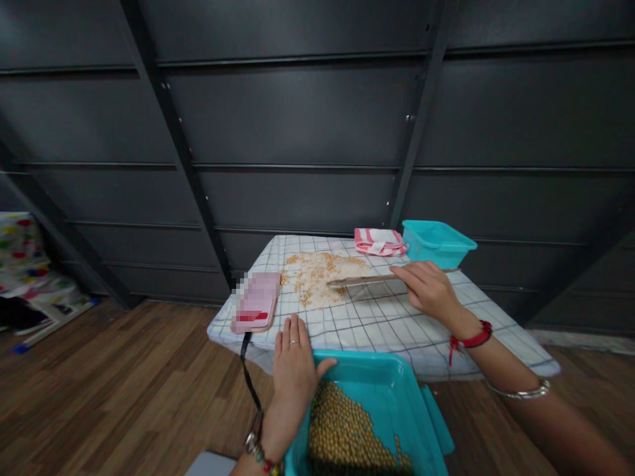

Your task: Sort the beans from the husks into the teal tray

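Observation:
My right hand (430, 294) grips a long, flat wooden stick (364, 280). The stick's far tip reaches the edge of a spread of yellow beans mixed with pale grains (325, 271) on the checked cloth. My left hand (294, 370) lies flat, fingers stretched over the near edge of the table, its thumb out over the rim of a teal plastic bin (397, 380). Round tan beans (342, 423) lie inside this bin, against the table's front edge. What bears the bin from below is out of view.
A phone (256, 301), partly blurred out, lies at the table's left with a black strap hanging. At the back right are a folded pink-and-white cloth (380, 242) and a second teal bin (439, 243). A dark panelled wall (297, 119) rises behind the checked tablecloth (397, 324).

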Available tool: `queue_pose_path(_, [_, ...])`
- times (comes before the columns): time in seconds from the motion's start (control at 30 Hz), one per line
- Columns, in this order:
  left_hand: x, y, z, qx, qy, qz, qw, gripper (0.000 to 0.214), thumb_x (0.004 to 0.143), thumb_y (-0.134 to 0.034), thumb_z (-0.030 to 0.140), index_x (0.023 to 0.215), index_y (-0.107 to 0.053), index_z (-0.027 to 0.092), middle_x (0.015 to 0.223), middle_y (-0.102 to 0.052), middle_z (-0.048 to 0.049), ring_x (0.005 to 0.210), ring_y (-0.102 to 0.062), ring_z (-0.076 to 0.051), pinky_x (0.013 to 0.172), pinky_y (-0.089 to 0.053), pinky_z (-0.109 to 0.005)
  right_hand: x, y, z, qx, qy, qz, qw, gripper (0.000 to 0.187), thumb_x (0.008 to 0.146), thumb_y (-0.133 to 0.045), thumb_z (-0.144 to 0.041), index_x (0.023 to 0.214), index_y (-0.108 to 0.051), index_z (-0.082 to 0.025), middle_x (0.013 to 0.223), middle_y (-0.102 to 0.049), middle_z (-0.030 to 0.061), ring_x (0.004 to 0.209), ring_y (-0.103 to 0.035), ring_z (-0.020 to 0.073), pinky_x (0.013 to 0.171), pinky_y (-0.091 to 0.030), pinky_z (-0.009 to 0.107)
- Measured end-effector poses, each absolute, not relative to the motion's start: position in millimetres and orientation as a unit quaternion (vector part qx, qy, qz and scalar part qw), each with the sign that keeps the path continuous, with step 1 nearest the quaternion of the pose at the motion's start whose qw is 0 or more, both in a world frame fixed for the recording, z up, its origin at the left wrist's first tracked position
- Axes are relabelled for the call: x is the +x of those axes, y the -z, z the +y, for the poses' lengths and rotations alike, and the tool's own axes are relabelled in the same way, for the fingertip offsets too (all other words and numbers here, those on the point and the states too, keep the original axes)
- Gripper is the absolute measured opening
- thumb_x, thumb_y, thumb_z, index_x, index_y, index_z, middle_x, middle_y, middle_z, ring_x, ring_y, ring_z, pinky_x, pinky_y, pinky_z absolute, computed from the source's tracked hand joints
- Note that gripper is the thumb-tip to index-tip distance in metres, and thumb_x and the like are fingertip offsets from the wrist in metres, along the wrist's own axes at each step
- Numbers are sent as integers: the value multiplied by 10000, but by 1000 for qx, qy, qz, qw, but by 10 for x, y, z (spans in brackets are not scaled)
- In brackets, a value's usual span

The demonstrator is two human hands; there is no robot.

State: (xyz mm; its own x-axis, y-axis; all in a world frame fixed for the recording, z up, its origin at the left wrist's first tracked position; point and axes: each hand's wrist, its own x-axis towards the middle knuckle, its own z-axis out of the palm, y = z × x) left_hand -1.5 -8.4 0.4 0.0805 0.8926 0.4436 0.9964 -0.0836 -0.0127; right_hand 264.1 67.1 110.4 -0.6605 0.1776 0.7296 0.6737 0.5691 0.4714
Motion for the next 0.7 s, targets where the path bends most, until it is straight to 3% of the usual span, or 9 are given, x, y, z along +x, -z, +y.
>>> queue_pose_path(0.4, [-28,-23,-98,-723,163,-654,152,864,686,-423,678,1271,-401,43,1324,-425,-244,1229,-382,-342,977,-349,-500,2659,-1022,638,-266,381,-836,291,406,685,-361,-8,996,-574,-161,750,-603,59,699,-499,182,595,-362,316])
queue_pose_path(0.7, [-1,-114,-127,-720,139,-663,148,879,668,-482,656,1253,-412,4,1319,-426,-251,1218,-399,-338,978,-364,-470,2645,-1079,478,-235,394,-835,305,406,747,-357,7,1064,-545,-164,828,-649,62,784,-578,169,683,-470,326])
